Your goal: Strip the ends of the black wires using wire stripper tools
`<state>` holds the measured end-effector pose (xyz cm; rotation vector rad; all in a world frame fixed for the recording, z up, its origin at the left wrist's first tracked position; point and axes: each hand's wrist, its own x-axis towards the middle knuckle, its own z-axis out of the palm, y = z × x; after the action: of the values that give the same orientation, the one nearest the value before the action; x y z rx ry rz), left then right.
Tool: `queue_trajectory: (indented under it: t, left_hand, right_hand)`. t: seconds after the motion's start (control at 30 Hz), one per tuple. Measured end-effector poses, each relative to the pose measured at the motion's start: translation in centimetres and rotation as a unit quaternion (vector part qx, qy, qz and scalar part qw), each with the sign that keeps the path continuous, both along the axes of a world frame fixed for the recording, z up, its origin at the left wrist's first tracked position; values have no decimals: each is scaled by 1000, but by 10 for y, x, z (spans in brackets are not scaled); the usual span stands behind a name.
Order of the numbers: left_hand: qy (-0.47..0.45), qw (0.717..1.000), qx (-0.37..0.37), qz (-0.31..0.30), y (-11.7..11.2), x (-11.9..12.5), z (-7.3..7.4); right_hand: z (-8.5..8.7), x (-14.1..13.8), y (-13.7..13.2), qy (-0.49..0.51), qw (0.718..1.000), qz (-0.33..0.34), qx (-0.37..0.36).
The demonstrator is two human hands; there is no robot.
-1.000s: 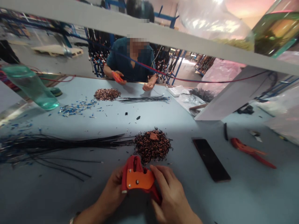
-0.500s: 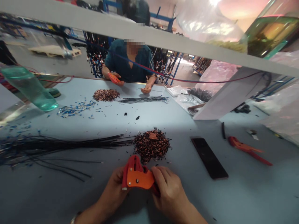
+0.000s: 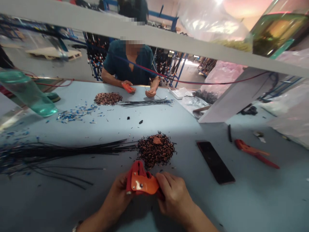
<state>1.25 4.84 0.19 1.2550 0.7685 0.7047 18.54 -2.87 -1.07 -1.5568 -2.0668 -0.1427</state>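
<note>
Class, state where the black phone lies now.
Head view: the black phone lies on the table, right of the wire-scrap pile, left of the red cutter.

Overall: moderately bright, with a cool bluish cast over the table (image 3: pixel 183 129).
Source: overhead and from the far side; a pale band of light crosses the table's middle.
Glare: the plastic bag (image 3: pixel 212 22) at the top is blown out to white and pink.
Shadows: soft, dark pool under the left hand (image 3: pixel 118 196), right hand (image 3: pixel 176 196) and orange tool (image 3: pixel 142 185); near table edge dim.
Distortion: wide-angle stretch at the edges; grey beam (image 3: pixel 145 35) slants, green bottle (image 3: pixel 29 93) looks smeared.
Focus: centre fairly sharp, far background soft.
</note>
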Motion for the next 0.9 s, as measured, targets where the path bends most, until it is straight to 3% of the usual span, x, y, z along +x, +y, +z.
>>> queue_trajectory:
  t: [0.27, 0.53, 0.73, 0.9]
  left_hand:
    - [0, 1000, -7, 11, 1, 3, 9]
    - [-25, 999, -16, 38, 2, 3, -2]
    - [60, 993, 75, 75, 4, -1, -7]
    - [94, 989, 70, 92, 6, -2, -11]
  right_hand:
    - [-5, 3, 4, 9, 1000, -6, 3]
    - [-11, 3, 7, 28, 999, -22, 11]
    - [-9, 10, 3, 53, 997, -38, 41]
    - [-18, 16, -2, 66, 995, -4, 73]
